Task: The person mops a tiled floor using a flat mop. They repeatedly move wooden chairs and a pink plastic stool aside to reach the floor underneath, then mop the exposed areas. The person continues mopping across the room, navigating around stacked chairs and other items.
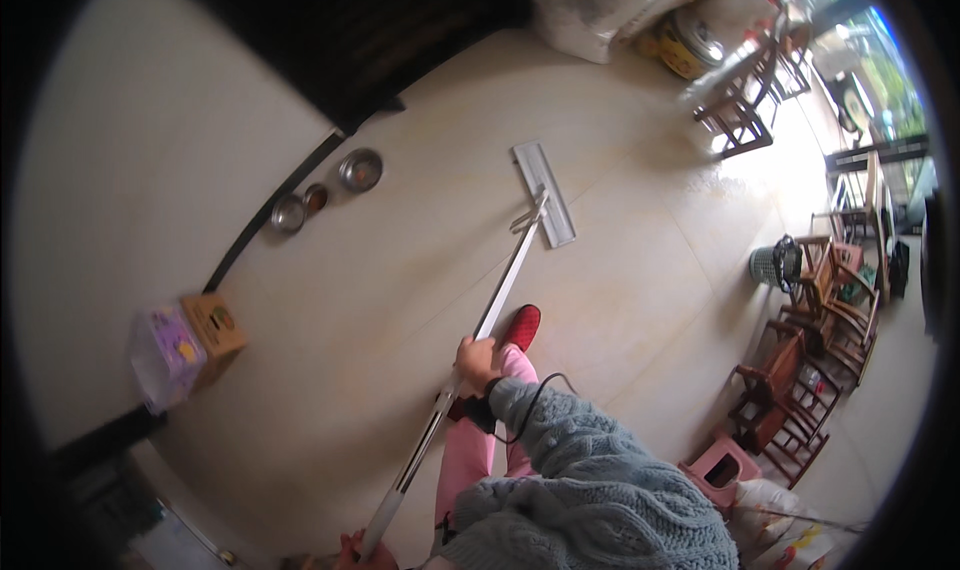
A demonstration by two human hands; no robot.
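A flat mop with a long white handle [500, 288] lies slanted across the pale tiled floor [360, 300]. Its grey rectangular head [545, 192] rests flat on the tiles ahead of me. My right hand [477, 355], coming out of a grey-blue knitted sleeve, grips the handle about halfway along. My left hand [357, 551] is only partly visible at the bottom edge, closed around the handle's upper end. A red shoe [521, 327] and pink trousers [470, 450] show just beside the handle.
Three metal bowls [360, 170] stand by the wall at upper left. A cardboard box [215, 325] and a purple plastic box [165, 355] sit lower left. Wooden chairs [800, 390], a pink stool [722, 467] and a green basket [775, 265] line the right; a white sack [590, 10] is at the top.
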